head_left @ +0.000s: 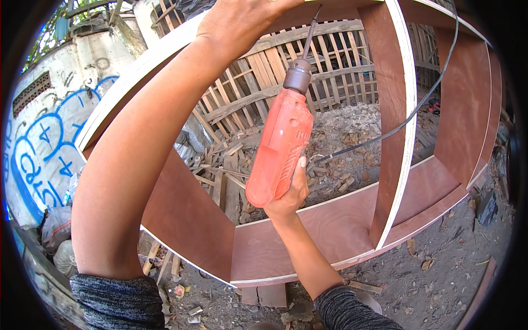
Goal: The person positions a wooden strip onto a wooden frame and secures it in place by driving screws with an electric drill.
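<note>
My right hand [290,197] is wrapped around the handle of an orange-red power drill [279,148]. The drill points up and away, and its long thin bit [312,36] reaches the underside of the top board of a brown plywood cabinet frame [308,242]. At the upper left, my left hand [236,22] rests against that top board. Its fingers are mostly cut off by the picture's upper edge, so their grip is hidden. An upright divider [389,110] with a pale front edge stands right of the drill.
A dark cord [418,107] runs from beside the drill across the divider to the upper right. Behind the open frame are a slatted wooden fence [341,60] and scrap wood [223,187]. A painted wall [55,126] stands left, with bags [56,225] below. Dirt ground [440,269] lies in front.
</note>
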The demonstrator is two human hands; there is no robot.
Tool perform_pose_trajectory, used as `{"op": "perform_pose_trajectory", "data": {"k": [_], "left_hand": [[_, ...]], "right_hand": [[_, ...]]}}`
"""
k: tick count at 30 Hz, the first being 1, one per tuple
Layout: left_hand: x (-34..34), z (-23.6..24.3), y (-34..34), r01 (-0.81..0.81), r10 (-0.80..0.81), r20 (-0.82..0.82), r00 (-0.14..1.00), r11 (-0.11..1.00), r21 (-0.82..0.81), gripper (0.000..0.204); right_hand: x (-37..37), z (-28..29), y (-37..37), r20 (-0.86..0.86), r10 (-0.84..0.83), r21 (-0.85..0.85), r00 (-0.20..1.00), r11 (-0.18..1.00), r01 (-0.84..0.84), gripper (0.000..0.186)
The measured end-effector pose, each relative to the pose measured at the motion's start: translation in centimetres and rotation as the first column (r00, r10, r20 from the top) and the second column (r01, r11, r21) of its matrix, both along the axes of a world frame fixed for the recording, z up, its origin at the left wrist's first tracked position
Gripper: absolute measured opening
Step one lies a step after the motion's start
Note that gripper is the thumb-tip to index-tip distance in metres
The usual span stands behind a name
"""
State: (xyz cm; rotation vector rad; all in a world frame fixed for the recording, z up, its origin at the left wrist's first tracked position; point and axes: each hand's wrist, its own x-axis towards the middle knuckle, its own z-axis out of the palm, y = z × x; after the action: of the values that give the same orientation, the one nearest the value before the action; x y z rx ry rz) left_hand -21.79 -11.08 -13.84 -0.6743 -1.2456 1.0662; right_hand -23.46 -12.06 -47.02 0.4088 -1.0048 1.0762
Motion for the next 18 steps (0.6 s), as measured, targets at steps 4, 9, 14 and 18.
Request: {"op": "perform_pose_trajectory", "data": {"k": [4, 9, 14, 18], "left_hand": [[-0.2, 0.1, -0.2, 0.015, -0.015, 0.009, 1.0, 1.0, 0.006, 0.064], [-0.2, 0.1, 0.4, 0.04, -0.04, 0.024, 0.999, 0.999, 0.003, 0.061], [-0.3, 0.1, -0.1, 0.069, -0.068, 0.031, 0.997, 0.998, -0.001, 0.057], [-0.4, 0.2, -0.2, 0.059, -0.059, 0.014, 0.998, 0.998, 0.01, 0.054]], "right_hand": [[0.0, 0.1, 0.0, -0.004, 0.011, 0.001, 1.0, 1.0, -0.011, 0.101], [-0.2, 0.6, -0.1, 0.009, -0.055, -0.02, 0.998, 0.998, 0.056, 0.098], [-0.7, 1.6, -1.3, -0.012, -0.083, -0.055, 0.997, 0.995, 0.082, 0.093], [-1.2, 2.1, -2.1, -0.009, -0.124, -0.093, 0.992, 0.988, 0.122, 0.09]]}}
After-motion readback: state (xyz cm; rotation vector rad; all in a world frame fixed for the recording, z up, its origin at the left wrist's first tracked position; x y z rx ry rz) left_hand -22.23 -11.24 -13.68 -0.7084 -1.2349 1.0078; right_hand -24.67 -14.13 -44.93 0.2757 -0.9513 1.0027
